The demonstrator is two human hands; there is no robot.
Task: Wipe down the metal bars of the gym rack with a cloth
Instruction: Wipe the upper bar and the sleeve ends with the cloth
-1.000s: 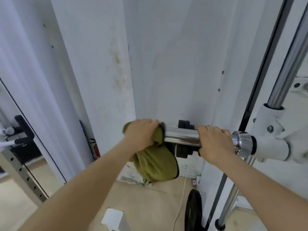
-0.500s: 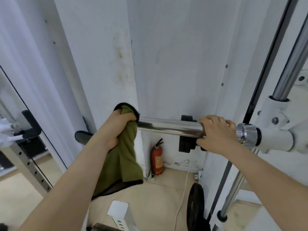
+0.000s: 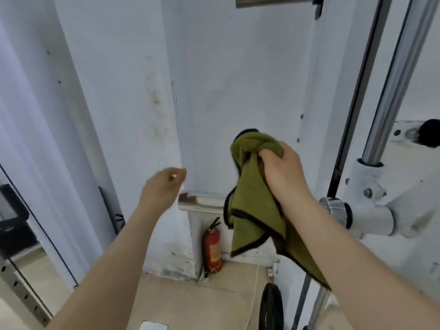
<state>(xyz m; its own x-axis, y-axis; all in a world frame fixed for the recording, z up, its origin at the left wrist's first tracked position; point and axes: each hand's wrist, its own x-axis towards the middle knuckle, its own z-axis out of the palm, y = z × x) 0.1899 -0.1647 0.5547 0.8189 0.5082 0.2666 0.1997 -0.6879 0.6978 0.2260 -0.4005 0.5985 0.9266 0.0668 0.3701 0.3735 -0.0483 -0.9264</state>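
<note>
Half the bar (image 3: 200, 204) behind cloth (image 3: 252, 198).

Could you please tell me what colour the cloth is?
Olive green with a dark edge trim; the cloth shows clearly in the head view.

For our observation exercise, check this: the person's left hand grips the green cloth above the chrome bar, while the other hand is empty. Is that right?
Not quite. The head view shows the right hand gripping the green cloth above the chrome bar; the left hand is the empty one.
</note>
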